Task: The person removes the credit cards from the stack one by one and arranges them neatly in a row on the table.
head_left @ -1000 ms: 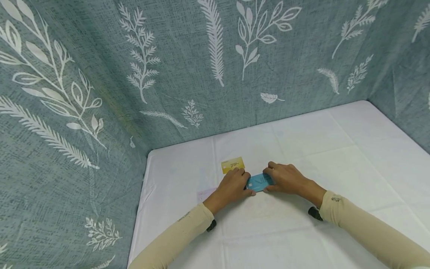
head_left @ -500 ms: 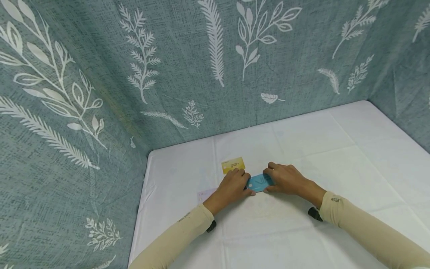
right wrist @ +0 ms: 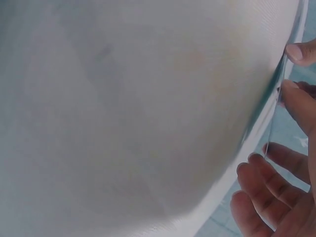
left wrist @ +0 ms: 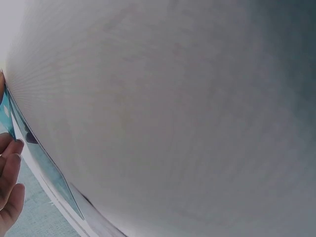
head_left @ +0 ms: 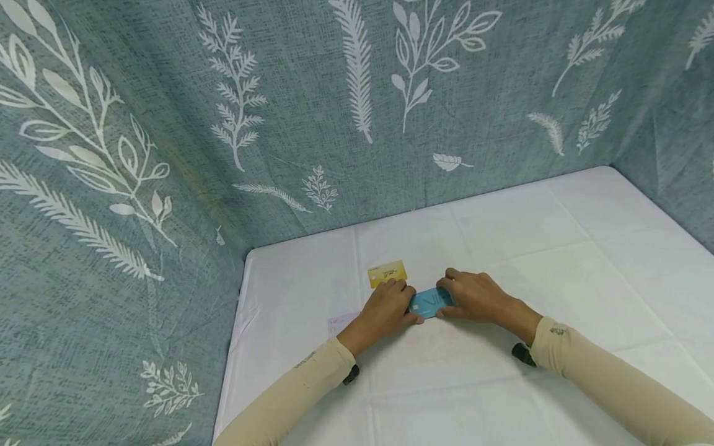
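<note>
A blue card (head_left: 431, 302) with a small pale square lies between my two hands in the head view. My left hand (head_left: 387, 310) grips its left end, thumb along the near edge and fingers at the far edge. At the other end, my right hand (head_left: 474, 297) pinches it between thumb and fingers. The left wrist view catches a sliver of the blue card (left wrist: 7, 114) at the left margin, with fingertips (left wrist: 15, 173) beside it. In the right wrist view the fingers of the right hand (right wrist: 291, 187) show at the margin, the card seen nearly edge-on.
A yellow card (head_left: 386, 272) lies just beyond the left hand. Partly covered by the left wrist is a pale lilac card (head_left: 341, 323). All rest on a white tablecloth (head_left: 502, 235); a grey-green leaf-patterned curtain (head_left: 290, 124) borders the table behind and at both sides.
</note>
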A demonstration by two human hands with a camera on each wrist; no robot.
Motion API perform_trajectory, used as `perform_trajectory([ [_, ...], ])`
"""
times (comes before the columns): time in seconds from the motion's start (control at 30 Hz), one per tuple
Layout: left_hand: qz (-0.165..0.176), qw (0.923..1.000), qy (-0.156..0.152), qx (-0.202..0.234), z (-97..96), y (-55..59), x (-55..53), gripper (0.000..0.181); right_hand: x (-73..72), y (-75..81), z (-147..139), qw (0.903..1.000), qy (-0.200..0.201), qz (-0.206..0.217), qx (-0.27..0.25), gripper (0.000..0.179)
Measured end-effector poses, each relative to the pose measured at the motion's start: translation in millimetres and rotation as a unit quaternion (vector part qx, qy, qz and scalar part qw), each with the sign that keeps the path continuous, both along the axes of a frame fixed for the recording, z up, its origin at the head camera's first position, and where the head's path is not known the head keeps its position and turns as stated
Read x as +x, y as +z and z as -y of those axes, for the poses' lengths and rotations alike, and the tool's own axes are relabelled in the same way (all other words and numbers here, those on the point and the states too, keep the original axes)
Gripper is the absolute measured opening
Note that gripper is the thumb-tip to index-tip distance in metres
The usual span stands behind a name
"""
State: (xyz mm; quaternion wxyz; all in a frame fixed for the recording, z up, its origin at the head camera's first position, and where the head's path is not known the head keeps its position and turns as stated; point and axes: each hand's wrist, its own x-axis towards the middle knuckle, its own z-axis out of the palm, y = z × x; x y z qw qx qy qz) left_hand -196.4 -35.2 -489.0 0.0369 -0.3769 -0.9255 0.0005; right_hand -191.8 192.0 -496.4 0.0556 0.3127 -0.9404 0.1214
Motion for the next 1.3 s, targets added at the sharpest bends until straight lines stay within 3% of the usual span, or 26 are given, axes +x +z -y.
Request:
perform_trajectory([
  [0.33,0.005,1.0000,0.000,0.004,-0.4,-0.3,0.4,0.054,1.0,0.1,-0.7,1.0000,0.005,0.001,-0.004,0.053],
  [0.7,-0.012,0.9999,-0.004,-0.006,0.0,-0.5,0.9,0.054,1.3,-1.2,-0.6,0.9999,0.007,-0.009,-0.006,0.051],
  [0.93,-0.002,1.0000,-0.006,0.007,-0.5,0.6,1.0,0.052,0.6,-2.9,-1.0,0.9998,0.006,-0.019,-0.001,0.051],
  [1.3,-0.004,1.0000,-0.004,0.003,-1.4,1.5,1.0,0.052,-0.6,-4.5,-1.4,1.0000,0.003,-0.005,0.001,0.051],
])
